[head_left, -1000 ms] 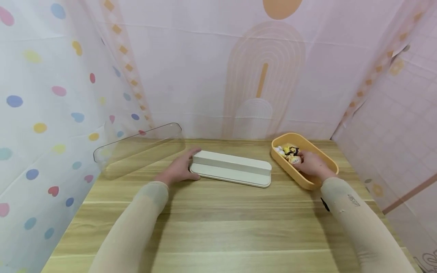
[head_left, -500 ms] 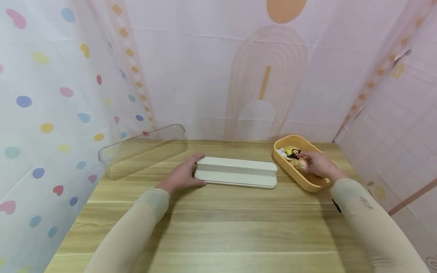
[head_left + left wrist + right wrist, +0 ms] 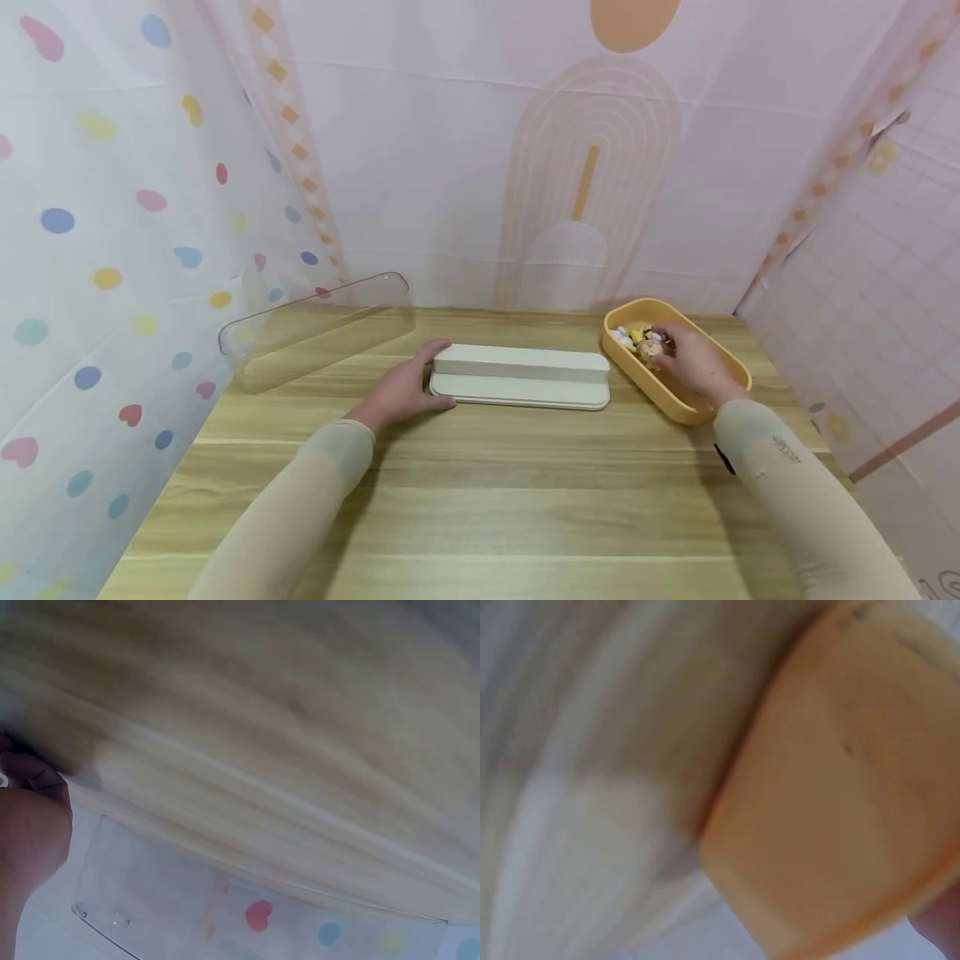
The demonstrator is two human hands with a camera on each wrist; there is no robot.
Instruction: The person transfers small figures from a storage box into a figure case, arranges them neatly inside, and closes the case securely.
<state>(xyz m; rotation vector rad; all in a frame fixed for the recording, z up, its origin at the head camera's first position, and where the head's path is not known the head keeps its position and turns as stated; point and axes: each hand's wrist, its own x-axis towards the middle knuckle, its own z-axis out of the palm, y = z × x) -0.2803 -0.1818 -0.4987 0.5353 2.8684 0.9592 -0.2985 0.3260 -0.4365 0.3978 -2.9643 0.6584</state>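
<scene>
My left hand [image 3: 401,390] grips the left end of a cream two-step display stand [image 3: 521,390], its thumb along the front edge and its fingers behind. In the left wrist view only part of that hand shows at the left edge. My right hand [image 3: 697,362] reaches into an orange bin [image 3: 636,373] at the back right. Its fingers and thumb pinch a small peach-coloured figurine [image 3: 650,351]. Other small figurines, a yellow and black one [image 3: 639,335] and a white one [image 3: 622,337], lie beside it. In the right wrist view the bin's wall [image 3: 832,795] hides most of the hand.
A clear plastic cover [image 3: 330,337] stands at the back left of the wooden table [image 3: 525,500], its rim up. Patterned cloth curtains [image 3: 442,167] close in the back and both sides.
My right hand shifts right, then back left inside the bin, the peach figurine moving with its fingertips. The left hand and the stand have turned slightly; the whole head view has shifted a little.
</scene>
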